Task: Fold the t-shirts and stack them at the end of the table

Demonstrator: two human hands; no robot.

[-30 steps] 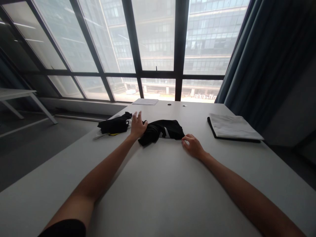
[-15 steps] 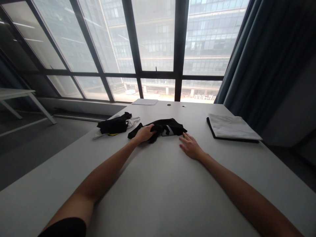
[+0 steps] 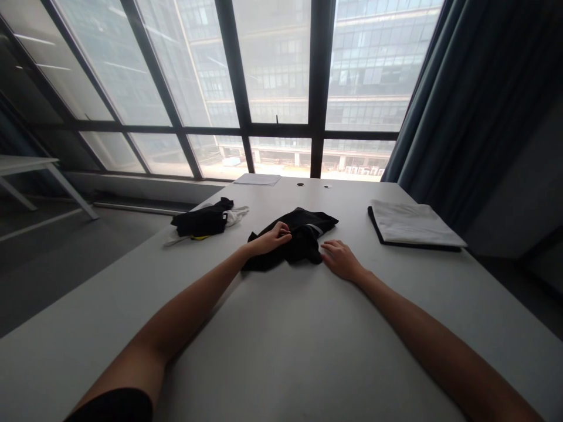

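Note:
A crumpled black garment (image 3: 303,240) with a pale stripe lies on the white table in front of me; its exact kind is hard to make out. My left hand (image 3: 271,238) rests over its left part, fingers curled in and closed on the fabric. Beside the garment's right edge, my right hand (image 3: 342,259) lies low on the tabletop with fingers stretched toward the cloth, their tips close to it. No cloth shows inside the right hand.
To the left sits a loose heap of black and white clothes (image 3: 202,220) with a bit of yellow. Neatly folded white and black cloths (image 3: 416,225) lie at the right. White sheets (image 3: 257,179) are at the table's far edge, before the windows. A curtain (image 3: 422,117) hangs at right.
The black garment has been spread and turned, now reaching closer to me. My left hand has shifted right and its fingers have moved over the cloth; my right hand has barely moved.

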